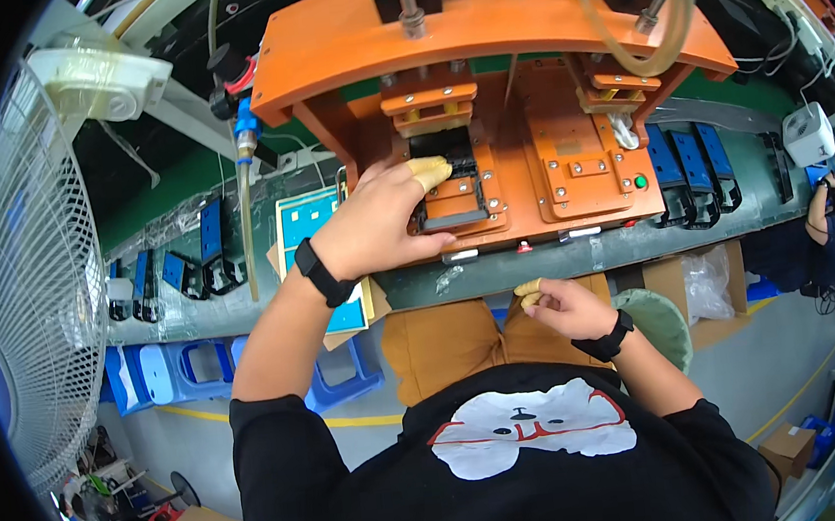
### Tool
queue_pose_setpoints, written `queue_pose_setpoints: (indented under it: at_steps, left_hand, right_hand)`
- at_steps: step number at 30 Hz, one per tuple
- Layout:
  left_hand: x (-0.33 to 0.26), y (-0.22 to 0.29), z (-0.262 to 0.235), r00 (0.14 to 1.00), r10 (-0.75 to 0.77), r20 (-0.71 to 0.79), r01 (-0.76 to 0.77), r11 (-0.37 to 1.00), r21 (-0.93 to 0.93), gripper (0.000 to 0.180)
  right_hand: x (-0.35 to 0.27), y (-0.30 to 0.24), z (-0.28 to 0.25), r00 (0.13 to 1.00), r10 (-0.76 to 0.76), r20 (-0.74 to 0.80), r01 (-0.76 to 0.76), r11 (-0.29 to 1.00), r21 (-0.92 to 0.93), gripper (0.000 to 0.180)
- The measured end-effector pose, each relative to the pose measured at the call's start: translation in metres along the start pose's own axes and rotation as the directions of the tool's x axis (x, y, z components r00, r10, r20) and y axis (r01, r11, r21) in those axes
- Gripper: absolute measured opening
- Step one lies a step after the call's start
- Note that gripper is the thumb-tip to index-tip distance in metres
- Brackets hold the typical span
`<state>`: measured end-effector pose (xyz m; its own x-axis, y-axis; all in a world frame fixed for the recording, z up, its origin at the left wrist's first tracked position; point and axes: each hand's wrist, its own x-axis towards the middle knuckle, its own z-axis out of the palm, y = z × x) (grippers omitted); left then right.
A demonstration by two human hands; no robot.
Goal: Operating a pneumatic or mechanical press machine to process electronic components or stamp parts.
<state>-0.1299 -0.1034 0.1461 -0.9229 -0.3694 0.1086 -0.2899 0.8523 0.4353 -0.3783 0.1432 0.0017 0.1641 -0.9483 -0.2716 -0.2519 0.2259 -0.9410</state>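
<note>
My left hand (388, 211) reaches over the left station of an orange press (521, 190), with tan finger cots on some fingers. Its fingers and thumb close around the left side of a black plastic frame (456, 219) lying in the orange fixture. The hand covers part of that frame. Above the frame hangs an orange press head (430, 109), apart from it. In front of the bench, over my lap, my right hand (573, 309) is closed, its cot-covered fingertips pinched together. Whether anything is between them cannot be made out.
The press's right fixture (580, 170) has a green button (640, 182) beside it. Blue-and-black parts (695, 168) stand right, others (213, 240) left. A white fan (41, 267) is at far left. Blue stools (182, 372) are below the bench; a person (822, 232) sits far right.
</note>
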Motion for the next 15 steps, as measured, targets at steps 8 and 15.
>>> queue_pose_setpoints:
  at_steps: [8, 15]
  left_hand:
    - [-0.087, -0.013, 0.048, 0.800, -0.064, -0.597, 0.011, 0.996, -0.091, 0.065]
    - [-0.128, -0.004, 0.096, 0.768, -0.303, -0.565, 0.268, 0.952, -0.146, 0.055]
  right_hand:
    - [0.021, -0.021, 0.027, 0.996, -0.066, 0.063, 0.075, 0.986, -0.152, 0.030]
    - [0.054, -0.036, 0.046, 0.983, -0.095, 0.154, 0.127, 0.970, -0.207, 0.029]
